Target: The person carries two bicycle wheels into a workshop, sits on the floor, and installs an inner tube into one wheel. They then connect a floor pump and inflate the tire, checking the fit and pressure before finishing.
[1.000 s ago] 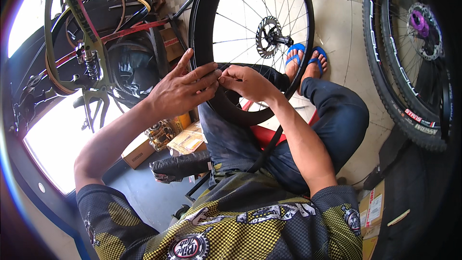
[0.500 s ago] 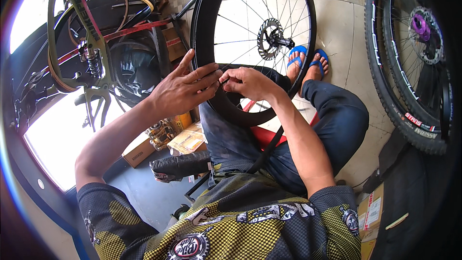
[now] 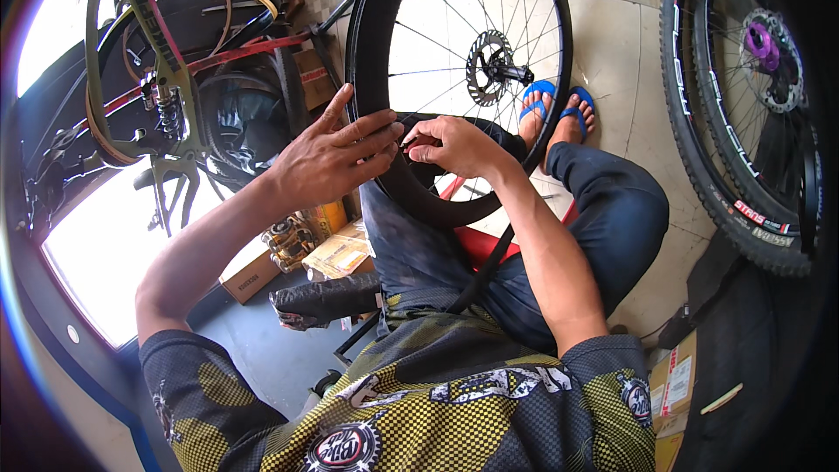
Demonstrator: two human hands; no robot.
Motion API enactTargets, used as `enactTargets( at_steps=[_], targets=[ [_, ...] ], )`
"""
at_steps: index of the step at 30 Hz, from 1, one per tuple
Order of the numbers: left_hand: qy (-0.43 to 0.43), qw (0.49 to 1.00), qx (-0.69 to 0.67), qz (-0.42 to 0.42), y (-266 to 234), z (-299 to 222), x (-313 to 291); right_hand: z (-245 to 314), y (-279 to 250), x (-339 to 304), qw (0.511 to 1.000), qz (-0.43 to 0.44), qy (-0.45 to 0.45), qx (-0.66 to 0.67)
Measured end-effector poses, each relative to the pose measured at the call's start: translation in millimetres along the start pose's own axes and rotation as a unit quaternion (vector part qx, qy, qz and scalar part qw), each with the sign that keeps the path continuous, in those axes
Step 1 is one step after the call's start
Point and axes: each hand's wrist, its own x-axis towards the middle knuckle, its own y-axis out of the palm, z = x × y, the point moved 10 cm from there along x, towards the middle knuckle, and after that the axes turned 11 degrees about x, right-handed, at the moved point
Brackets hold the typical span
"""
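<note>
A deep-rimmed black bicycle wheel point(image 3: 370, 61) stands upright between my legs, its spokes running to a black hub with a disc rotor point(image 3: 485, 67). My left hand point(image 3: 328, 162) lies against the near left part of the rim, fingers stretched and spread across it. On the spoke side of the rim, my right hand point(image 3: 459, 153) has thumb and forefinger bent together by the rim's inner edge. A small dark bit shows at those fingertips, too small to name. The fingertips of both hands nearly meet.
Knobby-tyred wheels point(image 3: 699, 122) stand at the right. A green bicycle frame point(image 3: 166, 70) hangs at the left, near more bike parts. Cardboard boxes point(image 3: 339, 253) lie left of my legs. A black strip point(image 3: 485, 275) crosses my lap over something red point(image 3: 476, 246).
My right thumb and forefinger have shifted slightly at the rim. My left hand stays nearly in place, and the wheel has hardly moved.
</note>
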Motion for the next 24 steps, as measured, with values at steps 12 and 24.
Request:
enactTargets(
  at_steps=[12,24],
  targets=[
    [0.003,1.0,-0.006,0.003,1.9,0.5,-1.1,14.5,4.6,-0.2,0.997,0.005,-0.03,0.077],
    [0.012,1.0,-0.006,-0.001,-0.3,0.2,-0.1,-1.4,9.5,9.3,0.993,0.036,-0.002,0.114]
  ],
)
